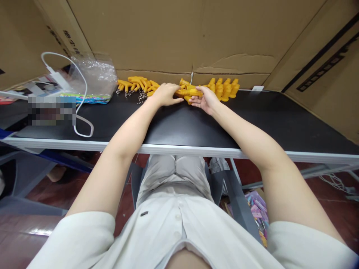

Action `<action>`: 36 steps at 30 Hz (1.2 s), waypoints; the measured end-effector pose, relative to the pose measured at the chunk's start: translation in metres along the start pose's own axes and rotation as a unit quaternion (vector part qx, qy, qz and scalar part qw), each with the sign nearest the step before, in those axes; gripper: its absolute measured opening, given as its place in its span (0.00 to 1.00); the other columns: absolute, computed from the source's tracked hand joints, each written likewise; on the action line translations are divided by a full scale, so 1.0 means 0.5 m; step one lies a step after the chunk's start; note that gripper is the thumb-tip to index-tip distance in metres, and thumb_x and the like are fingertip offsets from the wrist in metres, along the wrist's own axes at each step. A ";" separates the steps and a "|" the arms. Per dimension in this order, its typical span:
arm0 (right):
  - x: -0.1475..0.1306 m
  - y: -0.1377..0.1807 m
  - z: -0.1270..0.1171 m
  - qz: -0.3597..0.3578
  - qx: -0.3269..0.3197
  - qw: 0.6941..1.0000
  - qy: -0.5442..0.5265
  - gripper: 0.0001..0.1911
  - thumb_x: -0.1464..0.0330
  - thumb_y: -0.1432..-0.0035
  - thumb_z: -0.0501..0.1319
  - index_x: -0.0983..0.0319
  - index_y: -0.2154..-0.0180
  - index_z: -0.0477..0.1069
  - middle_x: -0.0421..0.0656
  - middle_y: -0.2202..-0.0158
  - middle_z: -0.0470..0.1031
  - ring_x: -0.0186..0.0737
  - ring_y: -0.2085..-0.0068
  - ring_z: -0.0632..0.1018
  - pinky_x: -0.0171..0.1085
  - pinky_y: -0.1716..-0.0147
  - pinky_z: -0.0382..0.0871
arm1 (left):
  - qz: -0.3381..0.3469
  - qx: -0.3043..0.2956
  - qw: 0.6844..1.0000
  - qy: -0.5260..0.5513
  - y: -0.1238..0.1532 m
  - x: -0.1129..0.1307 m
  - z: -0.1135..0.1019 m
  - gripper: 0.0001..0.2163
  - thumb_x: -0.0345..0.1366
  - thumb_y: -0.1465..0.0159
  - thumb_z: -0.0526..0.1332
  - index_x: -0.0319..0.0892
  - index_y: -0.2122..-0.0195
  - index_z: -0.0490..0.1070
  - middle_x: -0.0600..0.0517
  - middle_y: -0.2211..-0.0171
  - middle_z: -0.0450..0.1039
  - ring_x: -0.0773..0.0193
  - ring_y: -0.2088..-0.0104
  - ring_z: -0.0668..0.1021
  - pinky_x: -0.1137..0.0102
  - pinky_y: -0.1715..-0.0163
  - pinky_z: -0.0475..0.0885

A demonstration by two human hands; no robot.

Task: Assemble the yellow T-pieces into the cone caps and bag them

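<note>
Toward the back of the black table, my left hand (166,94) rests over a row of yellow plastic pieces, its thumb stretched out apart from the fingers. My right hand (206,100) is closed on a few yellow plastic pieces (189,92), thumb on top and fingers below; their exact shape is partly hidden. Left of my left hand lie several yellow pieces with metal spiral ends (137,83), like small corkscrews. To the right of my right hand, several yellow bottle-shaped pieces (226,89) stand upright in a cluster.
A cardboard wall (179,37) closes off the back. At the left are a clear plastic bag (97,76), colourful packets (95,98) and a white cable (86,82). A small white tag (257,88) lies at the back right. The metal table edge (190,150) runs along the front.
</note>
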State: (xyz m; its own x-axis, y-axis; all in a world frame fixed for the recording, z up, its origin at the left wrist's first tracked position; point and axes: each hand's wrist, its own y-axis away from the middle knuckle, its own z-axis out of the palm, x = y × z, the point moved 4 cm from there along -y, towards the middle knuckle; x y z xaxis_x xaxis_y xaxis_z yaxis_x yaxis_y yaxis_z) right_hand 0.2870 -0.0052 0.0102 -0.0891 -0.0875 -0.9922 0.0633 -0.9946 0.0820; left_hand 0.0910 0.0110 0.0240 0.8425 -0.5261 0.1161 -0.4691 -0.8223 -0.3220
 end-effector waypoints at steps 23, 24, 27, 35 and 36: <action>0.000 -0.014 -0.010 -0.123 -0.026 0.986 0.105 0.19 0.65 0.42 0.74 0.53 0.52 0.70 0.34 0.64 0.81 0.40 0.58 0.87 0.42 0.52 0.83 | -0.195 0.022 0.980 0.026 0.020 -0.149 -0.008 0.24 0.40 0.35 0.59 0.40 0.42 0.84 0.37 0.40 0.85 0.42 0.38 0.83 0.55 0.33 0.78; 0.001 -0.017 -0.012 -0.124 -0.025 0.986 0.106 0.19 0.64 0.41 0.74 0.52 0.52 0.70 0.34 0.63 0.81 0.40 0.58 0.87 0.41 0.53 0.82 | -0.199 0.014 0.979 0.036 0.017 -0.149 -0.014 0.24 0.39 0.37 0.60 0.40 0.43 0.85 0.38 0.42 0.86 0.42 0.40 0.85 0.55 0.36 0.80; -0.001 -0.024 -0.019 -0.126 -0.015 0.988 0.090 0.20 0.61 0.40 0.76 0.51 0.51 0.70 0.35 0.62 0.82 0.40 0.58 0.87 0.38 0.57 0.82 | -0.198 -0.064 0.977 0.042 0.014 -0.143 -0.025 0.24 0.38 0.42 0.64 0.43 0.45 0.86 0.42 0.52 0.89 0.40 0.46 0.87 0.54 0.42 0.83; -0.015 -0.008 -0.020 -0.130 0.005 0.988 0.085 0.17 0.56 0.33 0.72 0.52 0.50 0.69 0.38 0.59 0.84 0.39 0.60 0.87 0.36 0.61 0.82 | -0.198 -0.036 0.979 -0.022 0.031 -0.147 -0.011 0.33 0.37 0.37 0.64 0.39 0.28 0.75 0.35 0.26 0.75 0.39 0.26 0.76 0.51 0.24 0.70; -0.017 -0.005 -0.019 -0.129 0.008 0.988 0.083 0.16 0.57 0.32 0.72 0.52 0.50 0.69 0.38 0.60 0.84 0.39 0.60 0.87 0.36 0.61 0.82 | -0.203 -0.024 0.978 -0.024 0.033 -0.150 -0.009 0.32 0.36 0.35 0.62 0.38 0.27 0.74 0.35 0.25 0.75 0.39 0.24 0.74 0.49 0.22 0.69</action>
State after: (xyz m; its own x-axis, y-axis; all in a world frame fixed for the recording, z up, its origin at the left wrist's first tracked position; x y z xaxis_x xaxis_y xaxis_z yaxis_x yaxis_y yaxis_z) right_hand 0.2970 -0.0012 0.0174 0.0632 0.1778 -0.9820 0.0439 -0.9835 -0.1753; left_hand 0.0187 0.0359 0.0139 0.9729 -0.1433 0.1816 -0.1033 -0.9715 -0.2133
